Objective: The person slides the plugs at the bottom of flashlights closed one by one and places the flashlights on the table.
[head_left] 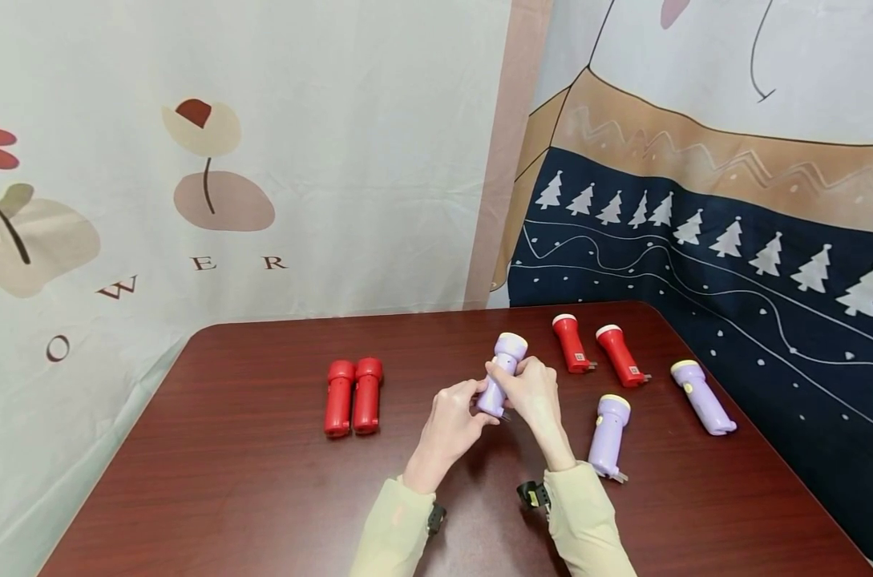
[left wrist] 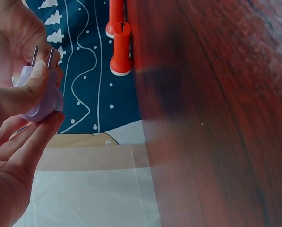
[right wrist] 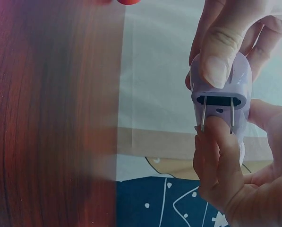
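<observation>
Both hands hold a lilac flashlight (head_left: 510, 349) above the table, its wide pale-rimmed head pointing up and away. My left hand (head_left: 450, 429) grips the lower end between thumb and fingers. On the body, from the right side, my right hand (head_left: 535, 393) has its thumb and fingers. In the right wrist view two metal plug prongs (right wrist: 232, 116) stand out from a dark slot in the tail of the flashlight (right wrist: 243, 78). The left wrist view shows the same prongs (left wrist: 35, 56) beside a thumb. Fingers hide much of the flashlight's middle.
Two red flashlights (head_left: 353, 397) stand side by side on the brown table (head_left: 263, 497) to the left. Two white-rimmed red ones (head_left: 619, 357) lie at the back right, prongs out. Nearer right are a lilac flashlight (head_left: 608, 437) with prongs out and another (head_left: 703, 398) near the edge.
</observation>
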A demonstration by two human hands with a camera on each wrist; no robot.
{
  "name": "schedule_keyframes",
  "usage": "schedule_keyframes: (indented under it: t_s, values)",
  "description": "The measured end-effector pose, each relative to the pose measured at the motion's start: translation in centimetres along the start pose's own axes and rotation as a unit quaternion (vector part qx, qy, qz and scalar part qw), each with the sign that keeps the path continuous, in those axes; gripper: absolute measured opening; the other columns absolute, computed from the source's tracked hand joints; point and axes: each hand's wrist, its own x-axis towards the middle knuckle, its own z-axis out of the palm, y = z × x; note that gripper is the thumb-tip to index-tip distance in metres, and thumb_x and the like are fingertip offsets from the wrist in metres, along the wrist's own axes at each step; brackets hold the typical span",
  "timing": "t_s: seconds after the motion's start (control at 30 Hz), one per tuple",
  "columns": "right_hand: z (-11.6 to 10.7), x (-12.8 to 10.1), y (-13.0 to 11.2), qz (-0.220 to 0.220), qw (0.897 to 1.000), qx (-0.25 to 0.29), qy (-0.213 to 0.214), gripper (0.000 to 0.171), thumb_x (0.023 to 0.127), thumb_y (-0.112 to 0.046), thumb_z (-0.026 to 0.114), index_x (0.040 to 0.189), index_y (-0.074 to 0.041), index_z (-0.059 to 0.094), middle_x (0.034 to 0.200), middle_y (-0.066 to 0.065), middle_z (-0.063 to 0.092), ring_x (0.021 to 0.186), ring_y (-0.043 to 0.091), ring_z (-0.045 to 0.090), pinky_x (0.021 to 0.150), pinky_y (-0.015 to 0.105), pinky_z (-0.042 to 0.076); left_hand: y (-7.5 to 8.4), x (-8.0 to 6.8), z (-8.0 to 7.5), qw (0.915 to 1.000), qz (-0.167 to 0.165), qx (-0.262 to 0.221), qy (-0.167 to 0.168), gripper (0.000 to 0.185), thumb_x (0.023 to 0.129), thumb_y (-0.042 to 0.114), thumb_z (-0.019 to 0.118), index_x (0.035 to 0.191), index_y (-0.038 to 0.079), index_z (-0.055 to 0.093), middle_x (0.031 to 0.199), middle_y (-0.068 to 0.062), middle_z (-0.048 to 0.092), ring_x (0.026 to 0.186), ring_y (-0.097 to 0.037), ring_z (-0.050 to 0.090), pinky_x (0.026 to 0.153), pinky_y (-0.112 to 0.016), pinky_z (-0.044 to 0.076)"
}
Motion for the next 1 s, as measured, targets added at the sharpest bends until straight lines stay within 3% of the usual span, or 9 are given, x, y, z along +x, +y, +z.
schedule_keyframes:
  t_s: [0.6, 1.0]
  values:
    - [-0.05, -0.16, -0.02, -0.003, 1.000, 0.002, -0.006, 0.044, 0.081, -0.039, 0.071, 0.086, 0.003, 0.058, 0.078, 0.019, 0.066, 0.061, 0.022, 0.066, 0.049, 0.027, 0.054, 0.04, -0.10, -0.02, 0.9995, 0.014, 0.023, 0.016, 0.039, 0.062, 0.008, 0.087, 0.094, -0.001, 0.067, 0.086, -0.010, 0.072, 0.066, -0.015, 0.063, 0.060, -0.020, 0.050]
    - [0.01, -0.13, -0.19, -0.003, 1.000, -0.007, -0.001, 0.043, 0.080, -0.039, 0.071, 0.082, 0.001, 0.058, 0.075, 0.017, 0.065, 0.058, 0.021, 0.065, 0.048, 0.026, 0.053, -0.02, -0.16, 0.02, 0.9993, 0.013, 0.032, 0.016, 0.036, 0.064, 0.010, 0.086, 0.094, 0.000, 0.067, 0.088, -0.010, 0.073, 0.073, -0.018, 0.068, 0.064, -0.025, 0.053]
